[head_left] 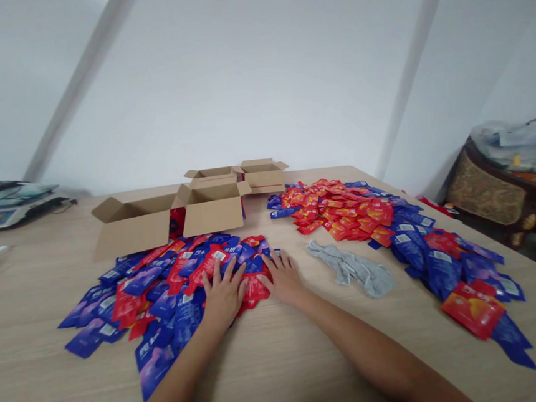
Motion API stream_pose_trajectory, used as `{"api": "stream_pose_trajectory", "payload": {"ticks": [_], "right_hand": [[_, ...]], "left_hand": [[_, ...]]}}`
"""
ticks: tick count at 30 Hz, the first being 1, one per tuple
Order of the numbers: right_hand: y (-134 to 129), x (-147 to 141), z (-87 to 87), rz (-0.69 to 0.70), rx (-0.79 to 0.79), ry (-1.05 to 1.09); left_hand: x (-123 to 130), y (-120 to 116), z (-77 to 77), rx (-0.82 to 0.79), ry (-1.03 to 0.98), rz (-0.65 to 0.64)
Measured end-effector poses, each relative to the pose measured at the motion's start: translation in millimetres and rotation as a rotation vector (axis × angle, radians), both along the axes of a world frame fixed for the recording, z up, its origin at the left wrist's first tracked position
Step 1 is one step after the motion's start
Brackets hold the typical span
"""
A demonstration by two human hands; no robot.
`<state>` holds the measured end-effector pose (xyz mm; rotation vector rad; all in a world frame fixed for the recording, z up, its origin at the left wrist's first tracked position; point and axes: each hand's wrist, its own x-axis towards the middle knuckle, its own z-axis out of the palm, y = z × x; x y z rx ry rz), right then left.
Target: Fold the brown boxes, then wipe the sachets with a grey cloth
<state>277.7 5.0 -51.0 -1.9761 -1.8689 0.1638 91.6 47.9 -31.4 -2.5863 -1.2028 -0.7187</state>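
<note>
A mixed pile of blue and red packets (163, 291) lies at the centre-left of the table. My left hand (224, 292) rests on the pile's right part, fingers spread over red and blue packets. Beside it, my right hand (281, 278) is flat at the pile's right edge, its fingers apart and its thumb close to a red packet (255, 288). Neither hand grips anything. A crumpled grey cloth (353, 268) lies to the right of my right hand.
Four open cardboard boxes stand behind the pile, one (213, 215) nearest the centre. A long heap of red and blue packets (367, 214) runs down the right side. A chair (487, 188) with bags stands beyond the right edge; papers and cables (10, 201) lie far left.
</note>
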Motion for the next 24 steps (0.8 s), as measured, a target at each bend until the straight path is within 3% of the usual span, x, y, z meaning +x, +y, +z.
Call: {"api": "stream_pose_trajectory", "payload": {"ticks": [5,9,13,17,20,22,24], "right_hand": [[19.6,-30.5,10.3,0.072,-0.027,0.02],[28.5,-58.4,8.3,0.102,-0.013,0.064],[39.0,-99.1,3.6,0.056,0.022,0.149],[52.6,-129.2,8.2,0.048,0.008,0.303],[47.8,-112.3,19.3,0.145,-0.006,0.375],[30.4,-74.8,28.3,0.208,0.051,0.319],[3.1,-19.5,35.9,0.22,0.107,0.192]], "left_hand": [[-35.5,24.2,2.8,-0.018,0.084,-0.029],[-70.5,41.8,4.5,-0.025,0.135,-0.06],[-105.6,59.8,4.8,-0.029,0.21,-0.099],[-134.1,77.0,14.4,-0.027,0.285,-0.124],[-143.7,85.1,24.2,0.002,0.316,-0.132],[-139.5,86.6,29.1,0.05,0.308,-0.134],[-122.9,84.1,32.4,0.102,0.279,-0.157]]}}
